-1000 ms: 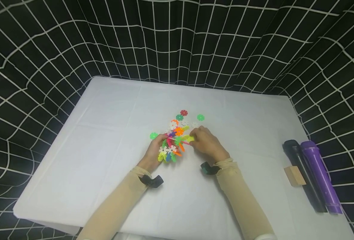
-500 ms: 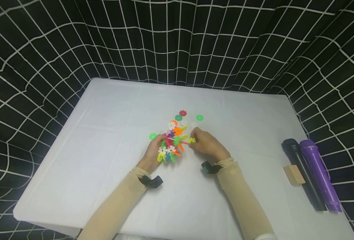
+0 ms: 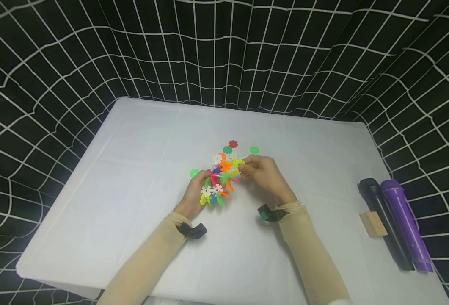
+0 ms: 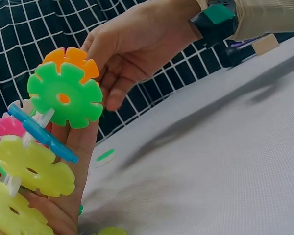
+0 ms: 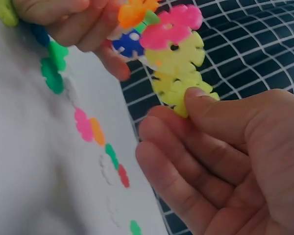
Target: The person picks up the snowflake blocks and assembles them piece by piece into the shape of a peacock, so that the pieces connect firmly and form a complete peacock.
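My left hand (image 3: 191, 198) grips a cluster of joined flower-shaped plastic discs (image 3: 218, 189), pink, white, orange, green, blue and yellow, above the middle of the table. Between thumb and fingers of my right hand (image 3: 264, 173) a yellow notched disc (image 5: 179, 90) is pinched. In the right wrist view that disc overlaps another yellow disc (image 5: 179, 55) at the cluster's edge, beside a pink one (image 5: 171, 25). The left wrist view shows a green disc (image 4: 63, 93) and a blue disc (image 4: 41, 132) in front of the left fingers. Part of the left palm is hidden behind the cluster.
Loose discs lie on the white table (image 3: 133, 140) beyond the hands: red (image 3: 233, 144), dark green (image 3: 227, 150), light green (image 3: 254, 150). Another green one (image 3: 194, 173) lies left. At the right edge are a wooden block (image 3: 373, 224), a black rod (image 3: 393, 237) and a purple rod (image 3: 407, 224).
My right hand has shifted slightly away from me, bringing the pinched yellow disc up to the cluster's far right side. The left hand has stayed nearly still with the cluster.
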`<state>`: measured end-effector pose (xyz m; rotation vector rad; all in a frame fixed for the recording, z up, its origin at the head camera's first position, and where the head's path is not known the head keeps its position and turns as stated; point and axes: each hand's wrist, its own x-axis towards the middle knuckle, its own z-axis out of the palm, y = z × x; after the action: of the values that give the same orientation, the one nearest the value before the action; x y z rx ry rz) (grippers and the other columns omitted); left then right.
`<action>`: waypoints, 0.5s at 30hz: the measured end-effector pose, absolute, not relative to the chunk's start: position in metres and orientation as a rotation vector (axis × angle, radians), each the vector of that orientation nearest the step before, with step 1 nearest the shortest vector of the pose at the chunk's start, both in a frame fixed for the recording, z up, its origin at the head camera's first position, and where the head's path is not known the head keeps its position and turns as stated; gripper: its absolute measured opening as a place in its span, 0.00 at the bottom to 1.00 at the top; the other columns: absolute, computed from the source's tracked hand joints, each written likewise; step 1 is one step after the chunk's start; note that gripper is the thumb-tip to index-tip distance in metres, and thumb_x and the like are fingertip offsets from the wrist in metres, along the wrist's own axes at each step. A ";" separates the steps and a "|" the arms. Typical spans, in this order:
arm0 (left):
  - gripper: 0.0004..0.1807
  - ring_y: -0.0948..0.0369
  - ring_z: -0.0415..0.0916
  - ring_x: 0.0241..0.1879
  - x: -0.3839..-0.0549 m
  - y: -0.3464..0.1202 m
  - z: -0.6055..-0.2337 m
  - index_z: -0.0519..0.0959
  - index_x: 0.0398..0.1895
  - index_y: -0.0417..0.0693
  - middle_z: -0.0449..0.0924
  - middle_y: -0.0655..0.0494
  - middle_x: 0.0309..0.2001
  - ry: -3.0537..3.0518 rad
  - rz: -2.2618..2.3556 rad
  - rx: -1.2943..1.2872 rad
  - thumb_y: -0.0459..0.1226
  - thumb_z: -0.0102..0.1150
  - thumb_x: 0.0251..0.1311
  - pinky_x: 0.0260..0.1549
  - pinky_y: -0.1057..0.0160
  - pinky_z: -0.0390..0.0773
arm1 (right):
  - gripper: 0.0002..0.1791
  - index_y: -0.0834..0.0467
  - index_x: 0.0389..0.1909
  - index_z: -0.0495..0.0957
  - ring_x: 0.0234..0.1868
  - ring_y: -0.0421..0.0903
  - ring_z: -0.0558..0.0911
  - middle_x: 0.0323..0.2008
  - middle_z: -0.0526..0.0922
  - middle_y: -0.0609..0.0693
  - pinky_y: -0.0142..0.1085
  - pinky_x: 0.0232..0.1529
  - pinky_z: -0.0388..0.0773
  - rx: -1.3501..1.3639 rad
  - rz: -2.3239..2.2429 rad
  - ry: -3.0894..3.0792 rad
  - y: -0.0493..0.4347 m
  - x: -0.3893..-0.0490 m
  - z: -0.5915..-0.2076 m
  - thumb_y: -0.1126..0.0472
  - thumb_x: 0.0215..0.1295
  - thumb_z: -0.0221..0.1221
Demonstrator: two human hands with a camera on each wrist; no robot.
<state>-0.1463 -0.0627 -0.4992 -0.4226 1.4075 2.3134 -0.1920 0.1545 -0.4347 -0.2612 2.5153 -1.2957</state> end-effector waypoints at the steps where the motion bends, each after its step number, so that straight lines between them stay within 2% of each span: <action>1: 0.46 0.55 0.40 0.83 -0.146 -0.063 -0.499 0.37 0.82 0.49 0.37 0.55 0.83 1.407 2.316 -0.420 0.48 0.47 0.67 0.80 0.58 0.51 | 0.12 0.57 0.48 0.84 0.40 0.50 0.89 0.38 0.90 0.53 0.44 0.49 0.84 -0.250 -1.302 2.516 0.155 -0.192 -0.434 0.55 0.70 0.63; 8: 0.47 0.55 0.42 0.82 -0.147 -0.063 -0.500 0.37 0.82 0.49 0.38 0.54 0.83 1.403 2.322 -0.428 0.49 0.48 0.66 0.79 0.58 0.53 | 0.15 0.58 0.55 0.84 0.46 0.52 0.89 0.49 0.88 0.55 0.46 0.53 0.86 -0.303 -1.313 2.471 0.154 -0.188 -0.430 0.58 0.72 0.60; 15: 0.48 0.56 0.39 0.82 -0.146 -0.062 -0.499 0.36 0.82 0.48 0.34 0.54 0.84 1.378 2.334 -0.417 0.48 0.50 0.67 0.80 0.58 0.52 | 0.14 0.56 0.53 0.85 0.44 0.49 0.89 0.48 0.89 0.54 0.45 0.50 0.86 -0.390 -1.225 2.547 0.150 -0.184 -0.431 0.58 0.71 0.61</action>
<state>-0.1465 -0.0623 -0.4986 -0.4168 1.3780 2.3337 -0.1835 0.1501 -0.4308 -0.3901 2.5468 -1.2255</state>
